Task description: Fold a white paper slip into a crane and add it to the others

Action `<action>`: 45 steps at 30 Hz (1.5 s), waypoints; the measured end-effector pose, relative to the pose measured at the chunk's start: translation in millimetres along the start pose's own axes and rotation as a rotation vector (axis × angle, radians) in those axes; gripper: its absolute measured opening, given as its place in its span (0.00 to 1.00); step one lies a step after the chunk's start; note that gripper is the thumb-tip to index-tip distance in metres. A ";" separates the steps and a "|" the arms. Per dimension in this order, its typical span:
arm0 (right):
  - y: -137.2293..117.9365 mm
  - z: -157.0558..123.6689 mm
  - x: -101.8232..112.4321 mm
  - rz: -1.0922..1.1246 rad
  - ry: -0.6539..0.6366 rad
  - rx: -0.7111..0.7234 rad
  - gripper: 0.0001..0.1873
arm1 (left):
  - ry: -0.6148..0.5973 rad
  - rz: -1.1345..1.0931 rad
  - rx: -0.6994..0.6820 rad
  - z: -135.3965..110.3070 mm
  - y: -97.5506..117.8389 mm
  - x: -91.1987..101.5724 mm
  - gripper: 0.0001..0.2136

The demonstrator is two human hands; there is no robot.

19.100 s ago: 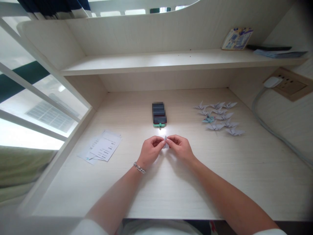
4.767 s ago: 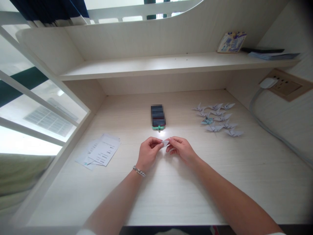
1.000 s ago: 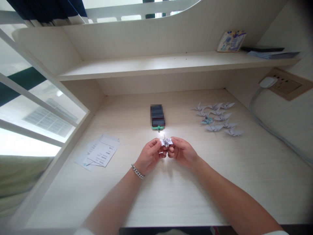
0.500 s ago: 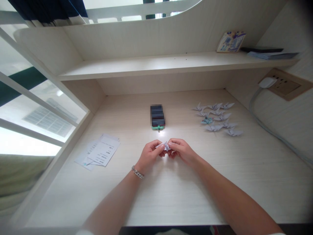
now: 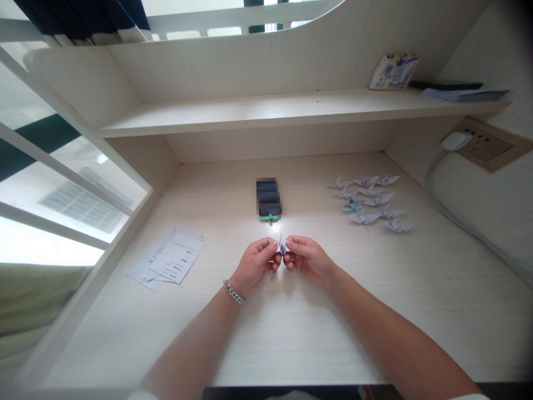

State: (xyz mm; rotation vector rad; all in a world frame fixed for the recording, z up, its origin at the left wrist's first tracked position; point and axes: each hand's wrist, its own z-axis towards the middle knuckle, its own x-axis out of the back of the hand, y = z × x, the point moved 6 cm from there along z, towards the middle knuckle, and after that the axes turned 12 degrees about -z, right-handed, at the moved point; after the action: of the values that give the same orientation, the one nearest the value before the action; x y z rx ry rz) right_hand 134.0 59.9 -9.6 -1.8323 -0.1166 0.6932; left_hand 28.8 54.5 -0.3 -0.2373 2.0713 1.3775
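Note:
Both of my hands meet over the middle of the pale wooden desk [image 5: 291,333]. My left hand [image 5: 256,264], with a chain bracelet on its wrist, pinches one side of a small folded paper crane [image 5: 282,246]. My right hand [image 5: 307,258] pinches the other side. The little white figure stands up between my fingertips, partly hidden by them. A phone [image 5: 268,199] in a green case lies just beyond my hands.
Several finished paper cranes [image 5: 370,201] lie in a cluster at the right. Printed paper slips [image 5: 172,258] lie at the left. A shelf [image 5: 291,105] above holds a small booklet [image 5: 393,70] and flat papers. A plug and cable [image 5: 456,141] hang on the right wall.
Over the earlier frames the flat folded paper has taken a crane shape. In the last half second my fingers drew closer together and the figure stands more upright between them.

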 end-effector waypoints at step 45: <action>-2.6 -1.1 -7.1 0.172 -0.033 0.067 0.11 | -0.074 -0.248 -0.042 -2.2 -3.2 -9.0 0.11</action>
State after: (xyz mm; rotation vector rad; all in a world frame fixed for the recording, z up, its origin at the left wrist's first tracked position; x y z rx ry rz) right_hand 129.3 57.1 -4.2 -1.7805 0.0430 0.8384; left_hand 36.5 49.5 3.1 -0.4393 1.8829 1.2608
